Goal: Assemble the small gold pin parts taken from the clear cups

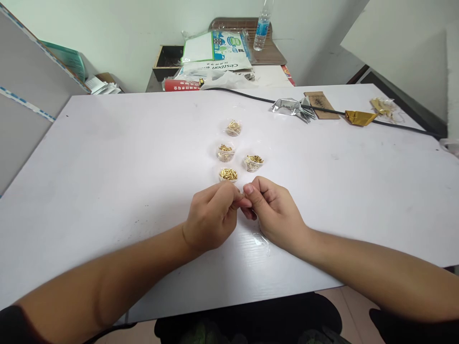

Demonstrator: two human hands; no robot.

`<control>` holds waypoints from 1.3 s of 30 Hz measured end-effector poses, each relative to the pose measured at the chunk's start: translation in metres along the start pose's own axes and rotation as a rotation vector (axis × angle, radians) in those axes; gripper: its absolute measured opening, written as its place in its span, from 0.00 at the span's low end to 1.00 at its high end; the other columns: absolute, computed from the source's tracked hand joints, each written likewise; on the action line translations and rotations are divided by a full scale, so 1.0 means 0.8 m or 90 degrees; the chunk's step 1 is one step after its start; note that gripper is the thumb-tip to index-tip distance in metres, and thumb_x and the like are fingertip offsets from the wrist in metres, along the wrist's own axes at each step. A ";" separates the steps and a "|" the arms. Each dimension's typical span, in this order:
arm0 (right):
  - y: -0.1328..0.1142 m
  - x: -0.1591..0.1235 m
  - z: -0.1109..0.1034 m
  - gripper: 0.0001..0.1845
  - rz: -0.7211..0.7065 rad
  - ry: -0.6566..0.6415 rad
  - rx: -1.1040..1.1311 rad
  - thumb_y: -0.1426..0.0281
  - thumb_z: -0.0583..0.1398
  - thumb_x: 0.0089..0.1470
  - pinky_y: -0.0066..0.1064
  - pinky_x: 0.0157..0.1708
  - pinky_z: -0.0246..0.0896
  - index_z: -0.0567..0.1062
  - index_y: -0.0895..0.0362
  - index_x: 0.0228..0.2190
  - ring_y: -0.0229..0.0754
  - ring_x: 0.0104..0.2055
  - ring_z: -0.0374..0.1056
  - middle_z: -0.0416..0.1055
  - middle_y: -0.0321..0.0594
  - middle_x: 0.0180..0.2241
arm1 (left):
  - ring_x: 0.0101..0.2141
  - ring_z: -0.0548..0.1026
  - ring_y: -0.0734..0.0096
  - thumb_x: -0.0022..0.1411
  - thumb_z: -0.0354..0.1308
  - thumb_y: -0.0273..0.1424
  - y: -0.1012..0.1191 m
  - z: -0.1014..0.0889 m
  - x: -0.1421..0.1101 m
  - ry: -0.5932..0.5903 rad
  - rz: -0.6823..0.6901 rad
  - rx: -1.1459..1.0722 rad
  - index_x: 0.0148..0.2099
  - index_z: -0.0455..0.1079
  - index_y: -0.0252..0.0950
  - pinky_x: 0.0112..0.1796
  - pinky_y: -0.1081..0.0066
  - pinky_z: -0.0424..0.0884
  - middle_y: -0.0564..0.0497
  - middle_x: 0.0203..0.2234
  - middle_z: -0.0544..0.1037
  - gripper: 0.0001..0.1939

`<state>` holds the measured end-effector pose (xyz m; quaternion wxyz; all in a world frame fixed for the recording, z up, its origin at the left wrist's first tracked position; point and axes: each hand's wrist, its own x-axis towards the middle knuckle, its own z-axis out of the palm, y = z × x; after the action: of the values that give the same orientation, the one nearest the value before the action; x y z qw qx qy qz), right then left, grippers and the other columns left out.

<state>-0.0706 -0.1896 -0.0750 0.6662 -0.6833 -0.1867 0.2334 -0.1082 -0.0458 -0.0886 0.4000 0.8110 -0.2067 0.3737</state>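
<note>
My left hand (215, 215) and my right hand (276, 210) meet fingertip to fingertip above the white table. Both are closed in a pinch, thumbs pressed against the forefingers. What they pinch is hidden or too small to name. Just beyond my fingers sits a small clear cup of gold-coloured metal pins (228, 175). Behind it are another cup of pins (225, 152), a third one to the right (254, 163) and one farther back (234, 127). A piece of clear plastic (261, 241) lies on the table below my right hand.
A black cable (247, 95) crosses the back of the white table (107, 167), with silver foil (292, 107) and gold foil (360, 117) around it. Nearby lies a brown card (322, 105). Beyond the far edge stand a water bottle (262, 31) and plastic packages (218, 48).
</note>
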 end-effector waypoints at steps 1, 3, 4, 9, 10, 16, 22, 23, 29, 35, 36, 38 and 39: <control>-0.001 0.000 0.000 0.24 0.004 -0.002 0.005 0.51 0.56 0.63 0.28 0.22 0.51 0.61 0.55 0.24 0.33 0.22 0.56 0.62 0.32 0.20 | 0.22 0.74 0.81 0.63 0.53 0.16 0.000 -0.001 0.000 -0.002 0.010 0.015 0.32 0.62 0.35 0.26 0.82 0.71 0.56 0.21 0.76 0.11; -0.001 -0.001 0.000 0.24 0.011 -0.003 0.016 0.51 0.57 0.62 0.28 0.22 0.51 0.61 0.55 0.24 0.33 0.22 0.56 0.62 0.31 0.19 | 0.23 0.74 0.80 0.62 0.54 0.16 -0.001 -0.002 -0.002 -0.001 0.029 0.044 0.32 0.63 0.35 0.27 0.80 0.72 0.56 0.22 0.76 0.11; -0.001 -0.001 0.000 0.24 0.011 -0.003 0.022 0.51 0.57 0.62 0.28 0.22 0.52 0.61 0.55 0.24 0.33 0.22 0.56 0.63 0.31 0.20 | 0.23 0.74 0.79 0.61 0.55 0.16 -0.002 -0.002 -0.002 -0.002 0.040 0.054 0.32 0.63 0.35 0.27 0.80 0.72 0.55 0.22 0.75 0.10; 0.000 0.001 0.000 0.24 0.001 0.000 0.047 0.51 0.57 0.62 0.27 0.25 0.57 0.62 0.56 0.25 0.34 0.24 0.61 0.65 0.32 0.21 | 0.24 0.76 0.79 0.63 0.56 0.17 -0.007 -0.004 -0.002 -0.010 0.073 0.034 0.35 0.65 0.35 0.29 0.80 0.74 0.55 0.23 0.77 0.08; 0.000 0.001 0.000 0.24 0.002 0.000 0.056 0.51 0.58 0.62 0.27 0.25 0.58 0.63 0.56 0.25 0.33 0.24 0.62 0.65 0.32 0.21 | 0.25 0.76 0.79 0.63 0.57 0.18 -0.008 -0.005 -0.002 -0.006 0.077 0.030 0.36 0.65 0.35 0.29 0.79 0.75 0.55 0.23 0.77 0.08; -0.002 0.003 -0.001 0.24 0.029 -0.007 0.113 0.51 0.60 0.59 0.27 0.26 0.60 0.63 0.56 0.24 0.33 0.23 0.63 0.65 0.32 0.20 | 0.25 0.75 0.78 0.62 0.60 0.20 -0.011 -0.006 -0.002 0.001 0.090 0.058 0.35 0.66 0.34 0.29 0.79 0.75 0.53 0.24 0.78 0.06; -0.001 0.004 -0.002 0.23 0.055 -0.011 0.179 0.51 0.62 0.58 0.28 0.27 0.62 0.66 0.56 0.24 0.34 0.24 0.64 0.66 0.32 0.21 | 0.25 0.75 0.79 0.61 0.61 0.19 -0.008 -0.006 0.000 -0.008 0.064 0.050 0.35 0.67 0.33 0.29 0.80 0.74 0.54 0.24 0.78 0.07; -0.001 0.004 -0.002 0.23 0.059 -0.011 0.190 0.51 0.62 0.58 0.28 0.27 0.62 0.66 0.56 0.24 0.33 0.24 0.64 0.66 0.32 0.21 | 0.25 0.75 0.79 0.61 0.62 0.19 -0.008 -0.006 0.000 -0.008 0.059 0.050 0.35 0.68 0.33 0.29 0.80 0.74 0.54 0.25 0.78 0.07; -0.002 0.006 -0.006 0.21 0.089 -0.007 0.218 0.53 0.63 0.57 0.27 0.28 0.62 0.70 0.57 0.26 0.34 0.26 0.65 0.70 0.34 0.23 | 0.26 0.78 0.80 0.62 0.62 0.21 -0.008 -0.006 0.001 0.010 0.034 0.076 0.37 0.70 0.33 0.30 0.82 0.75 0.54 0.26 0.79 0.04; -0.001 0.009 -0.008 0.18 0.106 -0.005 0.276 0.56 0.66 0.55 0.25 0.25 0.61 0.73 0.59 0.27 0.34 0.27 0.67 0.70 0.36 0.25 | 0.26 0.78 0.81 0.64 0.59 0.19 -0.009 -0.007 0.002 0.020 0.003 0.038 0.39 0.71 0.33 0.30 0.83 0.75 0.54 0.25 0.79 0.05; -0.001 0.009 -0.009 0.18 0.109 -0.002 0.290 0.56 0.67 0.54 0.25 0.24 0.61 0.74 0.59 0.27 0.34 0.27 0.67 0.70 0.36 0.25 | 0.26 0.77 0.81 0.64 0.58 0.19 -0.009 -0.007 0.001 0.022 -0.009 0.035 0.39 0.71 0.33 0.30 0.83 0.75 0.54 0.26 0.78 0.05; -0.002 0.010 -0.009 0.18 0.120 0.003 0.320 0.56 0.67 0.53 0.24 0.23 0.59 0.74 0.59 0.27 0.34 0.27 0.67 0.69 0.35 0.24 | 0.25 0.77 0.81 0.65 0.57 0.20 -0.009 -0.007 -0.002 0.024 -0.044 0.022 0.38 0.69 0.33 0.29 0.83 0.74 0.54 0.25 0.78 0.04; -0.003 0.011 -0.008 0.18 0.127 0.002 0.333 0.57 0.68 0.53 0.23 0.22 0.59 0.74 0.59 0.27 0.34 0.27 0.67 0.69 0.35 0.24 | 0.25 0.76 0.82 0.65 0.57 0.21 -0.009 -0.007 -0.003 0.019 -0.064 0.005 0.38 0.69 0.33 0.29 0.83 0.74 0.54 0.25 0.78 0.03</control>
<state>-0.0598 -0.1902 -0.0736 0.7940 -0.5031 -0.0508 0.3374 -0.1075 -0.0370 -0.0918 0.4179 0.8165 -0.1580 0.3656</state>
